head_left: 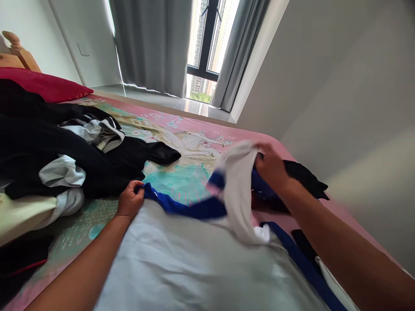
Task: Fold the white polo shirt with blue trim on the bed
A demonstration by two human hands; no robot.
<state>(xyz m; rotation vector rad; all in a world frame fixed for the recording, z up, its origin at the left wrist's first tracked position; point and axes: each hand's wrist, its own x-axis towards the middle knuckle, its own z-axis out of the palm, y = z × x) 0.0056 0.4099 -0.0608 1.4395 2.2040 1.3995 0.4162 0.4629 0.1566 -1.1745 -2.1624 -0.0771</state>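
Observation:
A white and blue shirt [181,255] is spread over the bed in front of me, its body wrinkled. My left hand [131,199] pinches the blue edge at its far left corner, with the fingers closed. On the other side, my right hand [270,164] is closed on a raised part of the same shirt. That lifted white and blue cloth hangs down from my fingers and is blurred by motion. Behind my right hand lies dark folded clothing [304,178], partly covered by my hand and forearm.
A heap of black clothes [81,151] with white and striped pieces fills the left of the patterned bedsheet [177,172]. Farther back lie a red pillow [45,84] and a wooden bedpost [21,49]. Grey curtains [152,47] flank the window; a wall [340,95] rises at right.

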